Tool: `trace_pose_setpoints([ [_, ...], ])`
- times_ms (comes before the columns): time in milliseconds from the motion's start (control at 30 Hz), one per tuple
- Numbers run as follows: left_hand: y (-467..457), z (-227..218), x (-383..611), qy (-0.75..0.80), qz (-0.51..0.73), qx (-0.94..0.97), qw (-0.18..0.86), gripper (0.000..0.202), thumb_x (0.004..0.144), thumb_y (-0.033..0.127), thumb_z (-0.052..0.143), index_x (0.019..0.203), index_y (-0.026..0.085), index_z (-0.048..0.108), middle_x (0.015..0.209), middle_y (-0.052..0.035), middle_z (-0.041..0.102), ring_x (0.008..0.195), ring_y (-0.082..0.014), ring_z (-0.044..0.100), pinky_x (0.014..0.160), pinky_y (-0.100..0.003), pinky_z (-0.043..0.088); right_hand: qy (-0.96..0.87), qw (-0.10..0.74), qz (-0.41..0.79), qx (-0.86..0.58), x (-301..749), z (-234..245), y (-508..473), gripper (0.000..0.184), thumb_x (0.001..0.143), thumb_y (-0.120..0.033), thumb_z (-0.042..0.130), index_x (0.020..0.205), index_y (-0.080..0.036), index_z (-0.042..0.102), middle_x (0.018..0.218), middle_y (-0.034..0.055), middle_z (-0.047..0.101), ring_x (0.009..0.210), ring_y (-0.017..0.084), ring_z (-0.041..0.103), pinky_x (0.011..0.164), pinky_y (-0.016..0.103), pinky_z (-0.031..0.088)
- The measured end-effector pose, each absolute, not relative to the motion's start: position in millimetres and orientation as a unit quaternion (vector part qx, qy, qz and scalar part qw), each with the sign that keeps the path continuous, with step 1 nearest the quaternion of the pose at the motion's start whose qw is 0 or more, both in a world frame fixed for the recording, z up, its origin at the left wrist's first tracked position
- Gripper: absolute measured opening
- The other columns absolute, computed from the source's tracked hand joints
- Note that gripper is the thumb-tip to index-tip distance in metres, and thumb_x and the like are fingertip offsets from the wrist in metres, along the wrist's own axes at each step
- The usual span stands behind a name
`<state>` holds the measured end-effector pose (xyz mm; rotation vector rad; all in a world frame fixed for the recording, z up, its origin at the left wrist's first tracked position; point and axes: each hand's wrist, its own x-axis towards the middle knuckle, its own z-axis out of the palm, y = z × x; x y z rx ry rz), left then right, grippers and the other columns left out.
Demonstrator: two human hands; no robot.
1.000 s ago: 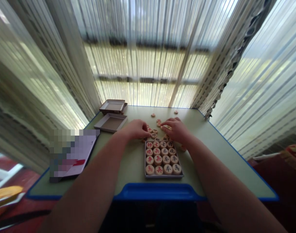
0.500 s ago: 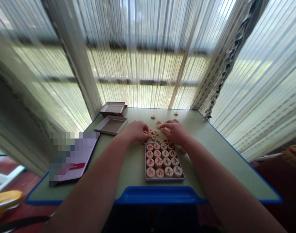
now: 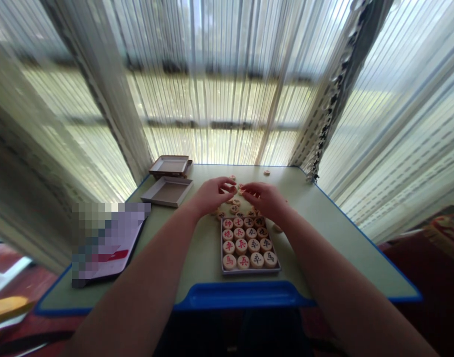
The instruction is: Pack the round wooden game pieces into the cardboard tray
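Note:
Round wooden xiangqi pieces with red and black characters stand in rows in a shallow box (image 3: 251, 271) near the table's front. Beyond it, loose pieces (image 3: 235, 208) lie scattered, some partly hidden by my hands. My left hand (image 3: 215, 192) hovers over their left side, fingers curved and apart, and no piece shows clearly in it. Facing it, my right hand (image 3: 263, 197) stretches its fingers to a loose xiangqi piece (image 3: 241, 192); its fingertips seem to touch the piece, without a visible grip. The right palm hides several pieces.
Two shallow trays, one nearer (image 3: 168, 192) and one behind (image 3: 170, 164), sit at the table's back left. A dark-edged flat item (image 3: 117, 255), partly pixelated, lies on the left. One piece (image 3: 267, 172) is near the back edge. Curtains (image 3: 212, 99) hang behind the table (image 3: 342, 248).
Both hands have moved a little farther from me and closer together, over the loose pieces. The filled box looks the same. The view has shifted slightly.

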<state>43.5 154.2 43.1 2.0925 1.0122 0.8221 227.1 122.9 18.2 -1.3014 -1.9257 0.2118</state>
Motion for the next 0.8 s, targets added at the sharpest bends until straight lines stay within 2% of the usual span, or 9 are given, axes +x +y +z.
trace_pose_setpoints([
  [133, 153, 41, 48, 0.379, 0.352, 0.781, 0.350, 0.043, 0.068, 0.023, 0.062, 0.108, 0.011, 0.054, 0.086, -0.0096, 0.067, 0.068, -0.0138, 0.060, 0.058, -0.026, 0.050, -0.741, 0.428, 0.118, -0.504, 224, 13, 124, 0.021, 0.078, -0.031, 0.055, 0.093, -0.021, 0.065, 0.079, 0.0034, 0.068, 0.068, 0.014, 0.061, 0.064, 0.026, 0.048],
  [267, 152, 41, 50, 0.369, 0.370, 0.792, 0.315, 0.026, 0.067, 0.022, 0.063, 0.090, 0.011, 0.064, 0.087, -0.0095, 0.068, 0.074, -0.0155, 0.062, 0.067, -0.029, 0.051, -0.734, 0.440, 0.123, -0.502, 222, 16, 122, 0.027, 0.077, -0.032, 0.056, 0.101, -0.021, 0.062, 0.077, 0.0030, 0.068, 0.067, 0.013, 0.061, 0.063, 0.026, 0.048],
  [333, 152, 40, 51, 0.359, 0.376, 0.802, 0.294, 0.022, 0.067, 0.022, 0.063, 0.086, 0.013, 0.066, 0.086, -0.0082, 0.069, 0.076, -0.0162, 0.063, 0.072, -0.030, 0.050, -0.739, 0.440, 0.117, -0.497, 222, 19, 121, 0.028, 0.078, -0.032, 0.056, 0.102, -0.021, 0.061, 0.079, 0.0030, 0.068, 0.067, 0.013, 0.061, 0.063, 0.025, 0.048],
  [633, 153, 34, 51, 0.337, 0.381, 0.804, 0.308, 0.030, 0.069, 0.031, 0.061, 0.093, 0.014, 0.067, 0.089, -0.0077, 0.069, 0.080, -0.0187, 0.064, 0.077, -0.031, 0.050, -0.746, 0.441, 0.131, -0.482, 226, 16, 122, 0.025, 0.076, -0.030, 0.058, 0.099, -0.021, 0.063, 0.079, 0.0023, 0.068, 0.067, 0.012, 0.062, 0.062, 0.023, 0.048],
  [800, 158, 30, 50, 0.327, 0.373, 0.811, 0.310, 0.031, 0.069, 0.024, 0.060, 0.099, 0.015, 0.066, 0.095, -0.0067, 0.068, 0.085, -0.0188, 0.063, 0.080, -0.032, 0.049, -0.745, 0.427, 0.125, -0.497, 227, 16, 122, 0.024, 0.077, -0.030, 0.057, 0.098, -0.022, 0.062, 0.080, 0.0024, 0.068, 0.069, 0.013, 0.062, 0.064, 0.024, 0.048],
])
